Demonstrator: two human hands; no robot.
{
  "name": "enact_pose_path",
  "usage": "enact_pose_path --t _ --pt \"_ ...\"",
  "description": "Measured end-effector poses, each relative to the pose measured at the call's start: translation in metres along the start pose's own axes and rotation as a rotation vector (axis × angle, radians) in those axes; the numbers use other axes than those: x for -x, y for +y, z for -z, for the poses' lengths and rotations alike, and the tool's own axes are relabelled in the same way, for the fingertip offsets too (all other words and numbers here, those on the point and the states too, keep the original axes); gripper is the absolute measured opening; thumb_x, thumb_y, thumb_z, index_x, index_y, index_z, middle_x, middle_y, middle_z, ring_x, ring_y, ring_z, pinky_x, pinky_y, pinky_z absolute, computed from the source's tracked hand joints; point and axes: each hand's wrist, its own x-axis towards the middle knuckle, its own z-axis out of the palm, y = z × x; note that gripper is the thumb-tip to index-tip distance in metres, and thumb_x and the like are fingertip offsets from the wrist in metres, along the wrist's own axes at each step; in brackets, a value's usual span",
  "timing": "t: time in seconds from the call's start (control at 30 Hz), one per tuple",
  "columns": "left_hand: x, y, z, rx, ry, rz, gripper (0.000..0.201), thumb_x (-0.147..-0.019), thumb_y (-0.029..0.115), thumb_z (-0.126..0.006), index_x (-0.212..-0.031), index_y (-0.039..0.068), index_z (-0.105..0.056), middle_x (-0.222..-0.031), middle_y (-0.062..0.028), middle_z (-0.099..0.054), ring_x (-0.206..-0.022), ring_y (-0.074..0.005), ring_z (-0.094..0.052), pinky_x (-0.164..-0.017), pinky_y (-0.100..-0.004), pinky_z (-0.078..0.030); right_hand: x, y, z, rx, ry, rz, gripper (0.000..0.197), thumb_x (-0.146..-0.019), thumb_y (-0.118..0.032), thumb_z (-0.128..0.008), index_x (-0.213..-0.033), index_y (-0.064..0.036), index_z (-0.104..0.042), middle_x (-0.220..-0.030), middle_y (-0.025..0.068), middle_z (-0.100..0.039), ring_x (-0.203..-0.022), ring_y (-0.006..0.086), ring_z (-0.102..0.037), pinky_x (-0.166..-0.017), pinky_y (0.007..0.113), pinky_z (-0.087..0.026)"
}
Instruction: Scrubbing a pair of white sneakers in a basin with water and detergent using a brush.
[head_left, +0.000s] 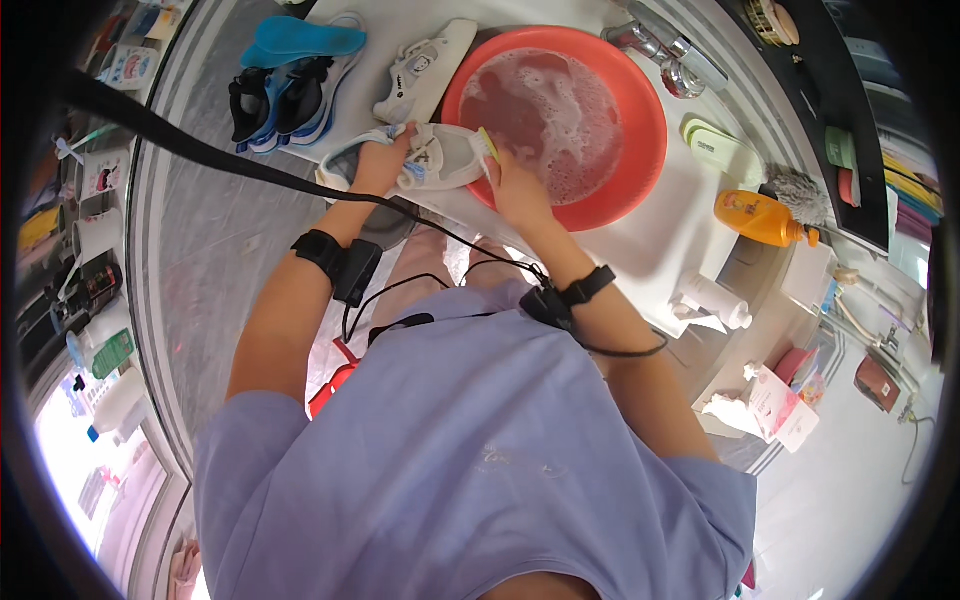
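A white sneaker (447,158) lies sideways over the front edge of the white counter. My left hand (384,165) is closed around it near its opening. In my right hand (521,190) is a small yellow-green brush (488,146), held against the other end of the sneaker; its bristles are hidden. Right behind my right hand stands a red basin (648,125) of cloudy, foamy water. The matching white sneaker (420,80) rests on the counter between the basin and a pair of blue and black sneakers (283,108). A blue insole (310,37) lies on top of that pair.
A chrome faucet (655,50) reaches over the basin's far right rim. Right of the basin are a pale green soap dish (722,152), an orange bottle (757,217) and a white bottle (715,300) on its side. A black cable (440,228) crosses below my hands.
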Motion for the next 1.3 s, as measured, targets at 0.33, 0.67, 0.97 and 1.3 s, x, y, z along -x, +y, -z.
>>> enact_pose_path --t 0.33,0.67,0.97,1.3 --pt "-0.003 -0.012 -0.014 -0.283 0.154 0.148 0.047 -0.088 0.040 -0.055 -0.086 -0.006 -0.063 -0.082 -0.0200 -0.066 -0.080 -0.0318 -0.064 -0.070 -0.0363 -0.046 -0.050 -0.002 -0.016 -0.165 -0.156 -0.372 0.042 -0.096 -0.036 -0.033 -0.122 -0.0054 -0.043 -0.102 0.0287 -0.058 -0.095 0.0466 -0.055 -0.080 0.054 -0.042" --pt "-0.007 -0.042 -0.028 0.447 0.374 0.315 0.054 -0.087 0.046 -0.056 -0.103 -0.006 -0.060 -0.093 -0.0091 -0.063 -0.078 -0.0165 -0.062 -0.064 -0.0296 -0.050 -0.049 -0.013 -0.054 -0.269 -0.053 -0.399 0.043 -0.096 -0.034 -0.030 -0.124 -0.0034 -0.039 -0.098 0.0313 -0.058 -0.090 0.0470 -0.056 -0.079 0.053 -0.043" --pt "0.014 -0.006 -0.032 0.711 0.250 0.277 0.051 -0.093 0.043 -0.048 -0.112 -0.004 -0.057 -0.104 -0.0100 -0.062 -0.088 -0.0192 -0.060 -0.075 -0.0318 -0.050 -0.021 -0.033 -0.039 -0.386 -0.010 -0.513 0.044 -0.096 -0.032 -0.034 -0.130 -0.0041 -0.033 -0.087 0.0304 -0.060 -0.080 0.0466 -0.058 -0.071 0.055 -0.045" --pt "0.003 0.030 -0.043 0.952 -0.044 0.404 0.043 -0.098 0.031 -0.029 -0.128 0.004 -0.045 -0.125 -0.0129 -0.050 -0.113 -0.0280 -0.051 -0.097 -0.0411 -0.043 0.003 -0.047 -0.031 -0.559 0.029 -0.585 0.047 -0.095 -0.029 -0.034 -0.136 -0.0079 -0.029 -0.085 0.0276 -0.061 -0.078 0.0426 -0.059 -0.071 0.051 -0.045"
